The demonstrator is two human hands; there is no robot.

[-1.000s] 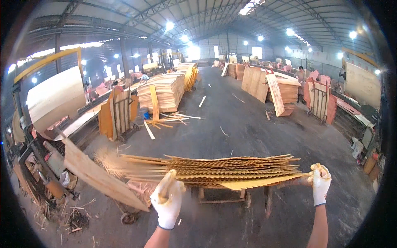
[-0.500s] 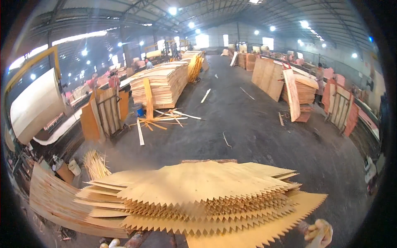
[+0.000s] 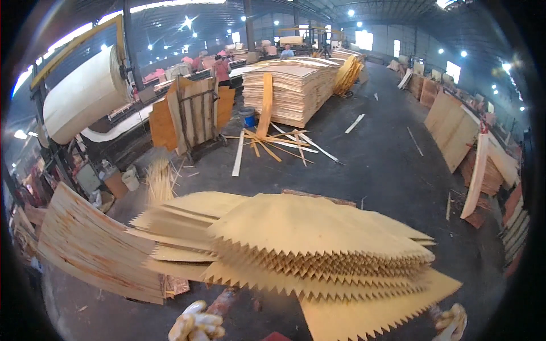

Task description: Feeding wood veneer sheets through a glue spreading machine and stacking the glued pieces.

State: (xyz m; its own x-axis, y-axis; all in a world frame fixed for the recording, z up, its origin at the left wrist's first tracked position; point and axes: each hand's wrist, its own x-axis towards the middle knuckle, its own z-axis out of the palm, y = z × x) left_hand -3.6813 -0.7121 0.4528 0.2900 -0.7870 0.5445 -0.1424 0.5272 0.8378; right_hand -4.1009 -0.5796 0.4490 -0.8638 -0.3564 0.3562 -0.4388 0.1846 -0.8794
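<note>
A stack of thin, pale-yellow wood veneer sheets with zigzag-cut edges lies in front of me. Its lowest sheet juts out toward me at the right. My left hand, in a whitish-yellow glove, is below the stack's near left side, apart from it. Its fingers are loosely curled, with nothing visible in them. Beyond the stack's near right corner, my gloved right hand is also curled, partly cut off by the lower rim, and shows no object in its grip. Brownish log-like supports show under the stack.
Left of the stack leans a large stained wood sheet, with a bundle of thin sticks beyond it. Farther off are loose strips, a tall veneer pile, a blue bucket and a big pale roll. Leaning boards line the right.
My view has turned left, so the background has shifted to the right. My left hand has come further into view, above the lower edge. The veneer stack looks unchanged.
</note>
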